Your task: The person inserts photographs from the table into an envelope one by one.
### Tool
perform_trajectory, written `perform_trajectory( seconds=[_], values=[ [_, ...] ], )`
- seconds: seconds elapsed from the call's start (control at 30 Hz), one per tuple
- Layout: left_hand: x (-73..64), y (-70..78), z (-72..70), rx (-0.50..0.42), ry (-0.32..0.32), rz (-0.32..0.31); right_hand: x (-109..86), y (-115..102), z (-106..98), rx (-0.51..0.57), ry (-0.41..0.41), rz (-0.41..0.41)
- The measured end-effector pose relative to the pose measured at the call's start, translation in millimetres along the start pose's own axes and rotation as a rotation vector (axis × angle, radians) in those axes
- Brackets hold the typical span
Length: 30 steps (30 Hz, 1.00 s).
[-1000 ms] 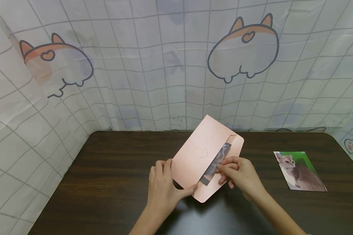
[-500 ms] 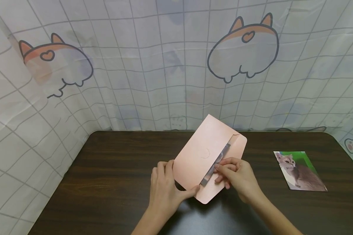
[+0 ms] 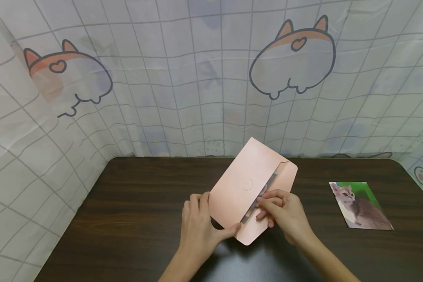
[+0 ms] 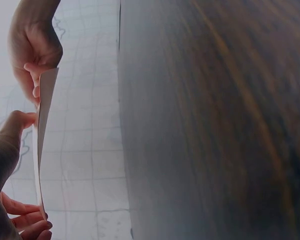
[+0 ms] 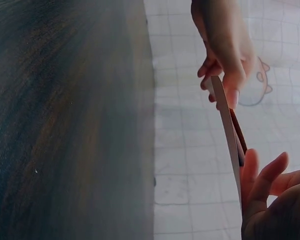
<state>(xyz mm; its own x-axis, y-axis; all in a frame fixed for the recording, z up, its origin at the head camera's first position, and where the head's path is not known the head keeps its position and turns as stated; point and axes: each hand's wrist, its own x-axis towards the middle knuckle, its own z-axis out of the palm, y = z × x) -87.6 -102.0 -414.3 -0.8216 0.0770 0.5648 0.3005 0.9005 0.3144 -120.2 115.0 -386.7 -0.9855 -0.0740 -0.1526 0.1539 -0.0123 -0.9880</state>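
Observation:
A pale pink envelope (image 3: 243,176) is held tilted above the table, its flap side toward me. My left hand (image 3: 201,227) grips its lower left edge, thumb in front and fingers behind. Only a narrow strip of a photo (image 3: 248,215) shows at the envelope's mouth; the rest is hidden inside. With thumb and index finger my right hand (image 3: 285,211) pinches that photo's edge. Edge-on, the envelope (image 4: 46,110) appears between both hands in the left wrist view, and the right wrist view also shows the envelope (image 5: 225,115) from its side.
On the right of the dark wooden table (image 3: 127,211) lies another photo (image 3: 363,209), a cat against green. A white grid-patterned curtain (image 3: 183,78) with cartoon animal prints hangs behind the table and along its left side.
The photo has slid deeper into the envelope, so a thinner strip shows. Both hands and the envelope have shifted slightly right. The cat photo stays where it was.

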Motion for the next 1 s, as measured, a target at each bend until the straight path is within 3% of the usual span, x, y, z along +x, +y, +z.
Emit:
perform_trajectory(
  seconds=[0.4,0.7,1.0],
  values=[
    [3.5,-7.5,-1.4,0.068,0.057,0.016,-0.4,-4.2,-4.5,-0.068,-0.034,-0.024],
    [5.8,-14.3,-3.7,0.056,0.026,0.005,0.3,-9.0,-11.3,-0.119,-0.043,-0.036],
    [6.9,-24.1,-4.3,0.032,-0.027,0.035,1.8,-15.4,-23.2,-0.195,-0.003,-0.109]
  ],
)
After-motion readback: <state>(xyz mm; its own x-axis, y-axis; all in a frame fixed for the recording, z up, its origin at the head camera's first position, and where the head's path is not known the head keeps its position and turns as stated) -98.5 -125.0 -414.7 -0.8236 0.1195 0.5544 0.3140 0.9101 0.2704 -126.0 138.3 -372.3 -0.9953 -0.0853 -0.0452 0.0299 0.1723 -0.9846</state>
